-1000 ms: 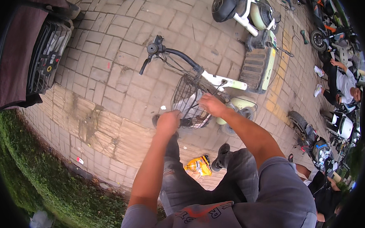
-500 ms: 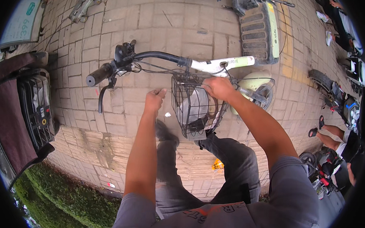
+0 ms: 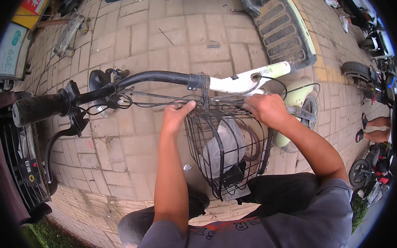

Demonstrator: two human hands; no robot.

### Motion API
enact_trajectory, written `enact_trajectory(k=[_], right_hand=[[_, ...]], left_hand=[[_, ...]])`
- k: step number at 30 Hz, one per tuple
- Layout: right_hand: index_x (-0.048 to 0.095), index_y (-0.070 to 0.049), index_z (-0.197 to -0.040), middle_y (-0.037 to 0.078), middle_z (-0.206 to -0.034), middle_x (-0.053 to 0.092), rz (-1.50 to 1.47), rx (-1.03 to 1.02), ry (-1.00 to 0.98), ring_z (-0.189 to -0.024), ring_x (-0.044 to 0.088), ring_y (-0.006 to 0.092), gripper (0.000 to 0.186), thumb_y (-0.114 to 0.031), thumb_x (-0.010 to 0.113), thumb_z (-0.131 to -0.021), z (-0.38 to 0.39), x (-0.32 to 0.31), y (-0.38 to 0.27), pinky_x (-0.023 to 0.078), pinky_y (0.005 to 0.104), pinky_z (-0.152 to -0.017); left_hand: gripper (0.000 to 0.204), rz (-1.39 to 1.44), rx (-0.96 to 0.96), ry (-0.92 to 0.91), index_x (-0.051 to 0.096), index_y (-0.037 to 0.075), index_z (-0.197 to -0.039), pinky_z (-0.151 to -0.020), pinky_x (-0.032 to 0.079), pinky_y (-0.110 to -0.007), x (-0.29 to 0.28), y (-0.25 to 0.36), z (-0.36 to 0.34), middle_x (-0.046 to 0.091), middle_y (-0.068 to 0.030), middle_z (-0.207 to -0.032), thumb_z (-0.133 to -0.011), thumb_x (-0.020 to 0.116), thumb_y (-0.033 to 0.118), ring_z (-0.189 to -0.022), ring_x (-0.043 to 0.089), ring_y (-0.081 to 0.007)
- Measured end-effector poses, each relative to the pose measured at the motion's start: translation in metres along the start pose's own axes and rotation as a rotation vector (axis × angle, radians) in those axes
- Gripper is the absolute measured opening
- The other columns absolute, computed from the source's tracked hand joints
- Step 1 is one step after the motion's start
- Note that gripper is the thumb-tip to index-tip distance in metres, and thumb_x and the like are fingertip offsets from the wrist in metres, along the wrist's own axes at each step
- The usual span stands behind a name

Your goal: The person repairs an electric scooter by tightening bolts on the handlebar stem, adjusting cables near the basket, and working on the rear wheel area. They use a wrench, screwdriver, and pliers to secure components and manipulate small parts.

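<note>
A black wire basket [image 3: 222, 147] hangs on the front of a bike with a black handlebar [image 3: 160, 77] and a white and pale green frame tube [image 3: 249, 77]. White plastic [image 3: 224, 145] lies inside it with a dark item. At the basket's upper left corner, just below the cables [image 3: 150, 102], my left hand [image 3: 176, 116] has its fingers curled with the thumb up. Whatever lies between them is hidden. My right hand [image 3: 270, 111] curls over the basket's upper right rim, its fingertips partly hidden.
A brake lever [image 3: 58, 140] and grip [image 3: 39, 110] jut out at left. Beside them stands another vehicle with a black rack [image 3: 24, 160]. A ribbed footboard [image 3: 284, 34] lies beyond the frame. Parked bikes and a person's feet [image 3: 361, 129] are at right, on brick paving.
My view has come lower and closer to the bike, and my knees are more bent. The left hand has moved up to the basket's corner beside the cables; the right stays at the rim.
</note>
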State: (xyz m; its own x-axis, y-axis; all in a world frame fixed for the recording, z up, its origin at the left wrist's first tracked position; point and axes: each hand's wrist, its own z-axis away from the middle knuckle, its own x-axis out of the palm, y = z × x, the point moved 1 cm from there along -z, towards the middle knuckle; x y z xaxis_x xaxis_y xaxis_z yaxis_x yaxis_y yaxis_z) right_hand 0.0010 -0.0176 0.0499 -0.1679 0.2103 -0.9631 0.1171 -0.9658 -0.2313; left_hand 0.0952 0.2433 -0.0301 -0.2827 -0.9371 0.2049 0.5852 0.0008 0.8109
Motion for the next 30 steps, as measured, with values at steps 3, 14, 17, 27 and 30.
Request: enact_trajectory(k=[3, 14, 17, 27, 30], right_hand=[[0.060, -0.009, -0.081, 0.010, -0.074, 0.064, 0.063, -0.074, 0.033, -0.065, 0.062, 0.0318, 0.010, -0.019, 0.059, -0.082, -0.015, 0.004, -0.004, 0.048, 0.0443, -0.054], [0.067, -0.010, -0.086, 0.011, -0.079, 0.067, 0.168, -0.193, -0.262, -0.074, 0.064, 0.0338, 0.018, -0.026, 0.059, -0.082, -0.053, -0.031, -0.010, 0.050, 0.0449, -0.065], [0.068, -0.011, -0.084, 0.011, -0.079, 0.067, 0.180, -0.194, -0.327, -0.075, 0.064, 0.0336, 0.019, -0.027, 0.058, -0.084, -0.054, -0.028, -0.012, 0.050, 0.0446, -0.066], [0.067, -0.009, -0.084, 0.011, -0.075, 0.066, 0.329, -0.335, -0.278, -0.073, 0.064, 0.0321, 0.015, -0.013, 0.054, -0.079, -0.077, -0.037, -0.015, 0.048, 0.0440, -0.061], [0.067, -0.009, -0.085, 0.011, -0.077, 0.066, 0.331, -0.323, -0.333, -0.075, 0.065, 0.0314, 0.015, -0.013, 0.054, -0.078, -0.086, -0.022, -0.031, 0.050, 0.0438, -0.063]], left_hand=[[0.022, 0.072, 0.123, 0.034, 0.066, 0.006, -0.089, -0.059, 0.038, -0.023, -0.006, -0.015, -0.010, 0.061, 0.0015, -0.076, -0.078, 0.076, 0.022, -0.067, 0.050, -0.0069], [0.020, 0.103, 0.192, 0.005, 0.065, 0.001, -0.091, -0.064, 0.041, -0.024, 0.005, -0.012, -0.011, 0.062, -0.0001, -0.081, -0.081, 0.073, 0.017, -0.069, 0.051, -0.0074], [0.018, 0.050, 0.236, 0.043, 0.065, 0.001, -0.089, -0.063, 0.040, -0.024, 0.005, -0.017, -0.015, 0.062, -0.0002, -0.081, -0.082, 0.072, 0.016, -0.069, 0.051, -0.0070], [0.017, 0.176, 0.293, 0.130, 0.066, 0.002, -0.090, -0.063, 0.039, -0.025, 0.009, -0.029, -0.016, 0.061, 0.0002, -0.080, -0.085, 0.068, 0.018, -0.070, 0.050, -0.0077], [0.017, 0.157, 0.241, 0.046, 0.068, 0.004, -0.088, -0.058, 0.033, -0.022, 0.005, -0.020, -0.012, 0.057, 0.0038, -0.075, -0.083, 0.069, 0.020, -0.065, 0.044, -0.0058]])
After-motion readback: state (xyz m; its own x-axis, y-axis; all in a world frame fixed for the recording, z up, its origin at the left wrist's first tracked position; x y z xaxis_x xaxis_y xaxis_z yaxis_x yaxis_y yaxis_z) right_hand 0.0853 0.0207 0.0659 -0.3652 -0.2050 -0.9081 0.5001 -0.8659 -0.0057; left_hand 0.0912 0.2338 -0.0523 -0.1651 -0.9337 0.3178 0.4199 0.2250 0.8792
